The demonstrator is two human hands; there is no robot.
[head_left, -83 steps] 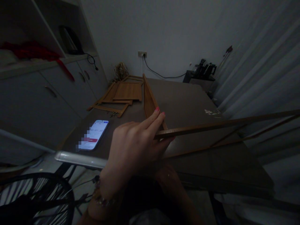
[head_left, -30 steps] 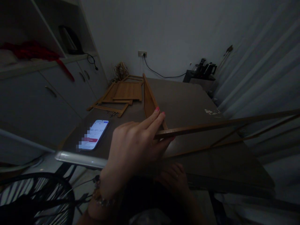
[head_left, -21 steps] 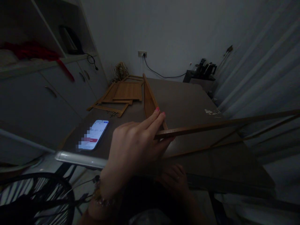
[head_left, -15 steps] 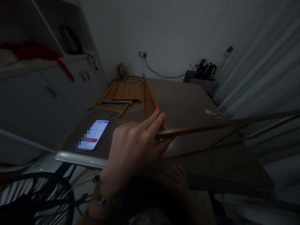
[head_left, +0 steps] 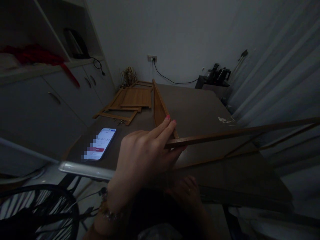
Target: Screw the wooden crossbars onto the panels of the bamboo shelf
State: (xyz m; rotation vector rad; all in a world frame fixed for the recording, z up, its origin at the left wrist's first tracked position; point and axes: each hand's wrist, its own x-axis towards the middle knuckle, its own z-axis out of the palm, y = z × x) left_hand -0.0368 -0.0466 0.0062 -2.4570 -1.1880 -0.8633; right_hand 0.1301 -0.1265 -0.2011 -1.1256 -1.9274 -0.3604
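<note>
My left hand (head_left: 142, 150) is closed over the corner where an upright wooden panel (head_left: 160, 108) meets a long wooden frame (head_left: 240, 131). Two of its fingers lie along the panel's edge, with the thumb below the frame's end. The frame stretches away to the right, past the edge of the view. Lower down, in shadow by the table's front edge, my right hand (head_left: 186, 190) has its fingers curled together. Whatever they hold, if anything, is hidden in the dark.
More wooden panels (head_left: 136, 97) lie stacked on the table (head_left: 195, 103), with small metal hardware (head_left: 121, 122) beside them. A lit phone (head_left: 102, 143) rests at the left. Black coffee equipment (head_left: 220, 75) stands at the back right. A fan (head_left: 37, 210) is on the floor at lower left.
</note>
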